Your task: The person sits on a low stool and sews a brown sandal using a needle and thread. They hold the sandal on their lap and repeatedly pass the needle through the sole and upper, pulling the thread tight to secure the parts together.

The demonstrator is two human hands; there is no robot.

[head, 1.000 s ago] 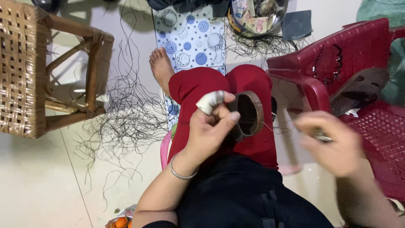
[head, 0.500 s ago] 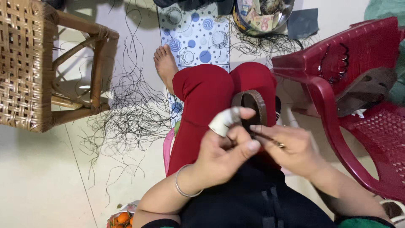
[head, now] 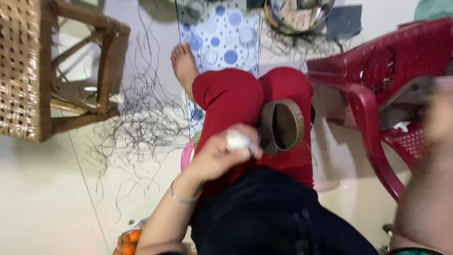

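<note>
My left hand (head: 224, 153) rests over my red-trousered lap, its fingers curled and one finger wrapped in white tape (head: 237, 140). It touches the edge of a round brown woven ring (head: 281, 126) that lies on my knee. My right hand (head: 441, 118) is a blur at the far right, raised beside the red chair; whether it holds anything cannot be made out. A thin metal bangle sits on my left wrist.
A woven cane stool (head: 47, 71) stands at the left. Loose black strands (head: 141, 123) lie scattered on the pale floor. A red plastic chair (head: 377, 94) is on the right, a metal bowl (head: 299, 14) at the top, a blue dotted mat (head: 222, 38) under my leg.
My right hand has pulled away from the ring, far out to the right. My left hand has stayed by the ring, curling in lower.
</note>
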